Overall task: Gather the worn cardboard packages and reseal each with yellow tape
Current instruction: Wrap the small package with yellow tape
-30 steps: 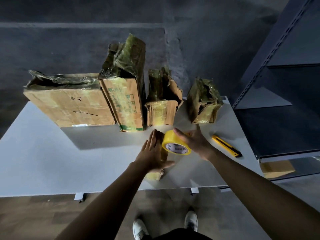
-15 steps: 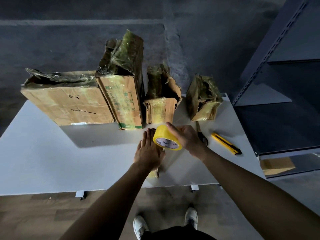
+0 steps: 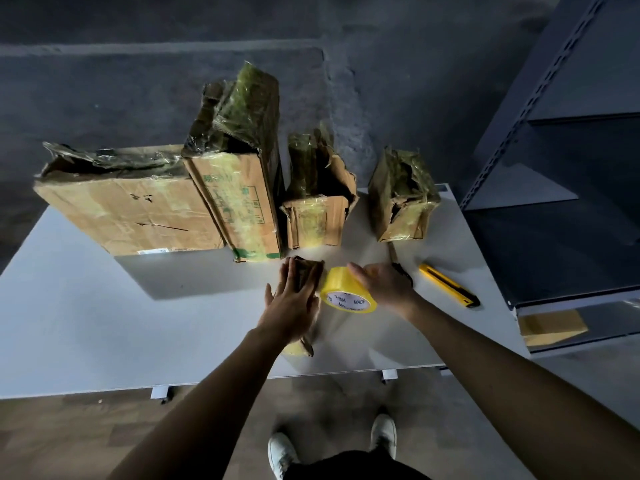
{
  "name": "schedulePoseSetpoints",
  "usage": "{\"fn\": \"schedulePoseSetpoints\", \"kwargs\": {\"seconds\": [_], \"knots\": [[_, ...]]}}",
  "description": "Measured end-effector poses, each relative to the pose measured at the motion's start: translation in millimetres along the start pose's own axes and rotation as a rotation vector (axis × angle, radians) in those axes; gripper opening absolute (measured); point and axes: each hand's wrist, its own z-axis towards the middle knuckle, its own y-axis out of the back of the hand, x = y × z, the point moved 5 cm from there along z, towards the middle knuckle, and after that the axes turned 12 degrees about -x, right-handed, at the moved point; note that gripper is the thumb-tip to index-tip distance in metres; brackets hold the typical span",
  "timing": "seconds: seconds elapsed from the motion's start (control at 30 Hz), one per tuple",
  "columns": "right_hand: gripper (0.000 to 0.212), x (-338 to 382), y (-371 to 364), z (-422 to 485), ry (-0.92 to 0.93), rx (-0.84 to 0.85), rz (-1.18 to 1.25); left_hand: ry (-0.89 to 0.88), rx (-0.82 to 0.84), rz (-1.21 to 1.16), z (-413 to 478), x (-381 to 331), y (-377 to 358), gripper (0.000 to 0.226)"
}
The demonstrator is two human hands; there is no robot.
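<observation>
Bare left hand (image 3: 291, 306) and bare right hand (image 3: 384, 285), forearms uncovered as far back as they show, well below the hands a pair of white shoes (image 3: 282, 452), a black garment (image 3: 346, 469) nearer than the shoes, at the lower edge

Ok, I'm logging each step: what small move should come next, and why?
Probably draw the tape roll over the far end of the small package: the left hand lies flat on it, the right hand grips the roll right beside it, and the utility knife lies untouched.
</observation>
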Motion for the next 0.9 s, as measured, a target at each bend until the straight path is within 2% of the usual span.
{"fn": "schedulePoseSetpoints", "kwargs": {"seconds": [0.07,0.13,0.33,0.5,0.67,0.77,0.9], "knots": [[0.053,-3,-8,-1,0.008,0.025,0.040,0.003,0.040,0.020,1,0,3,0.072],[0.049,-3,-16,-2,0.029,0.032,0.083,0.017,0.056,0.000,3,1,5,0.067],[0.045,4,-21,-6,0.024,0.028,0.210,0.136,0.009,-0.029,11,11,-2,0.060],[0.043,9,-30,1,0.021,0.075,0.251,0.167,-0.022,-0.061,26,15,11,0.052],[0.041,12,-32,5,0.027,0.118,0.307,0.195,0.080,-0.007,45,17,20,0.056],[0.042,8,-32,6,0.024,0.120,0.335,0.137,0.130,0.002,53,12,17,0.055],[0.049,4,-29,11,0.097,0.025,0.241,0.084,0.134,0.065,58,5,12,0.047]]}}
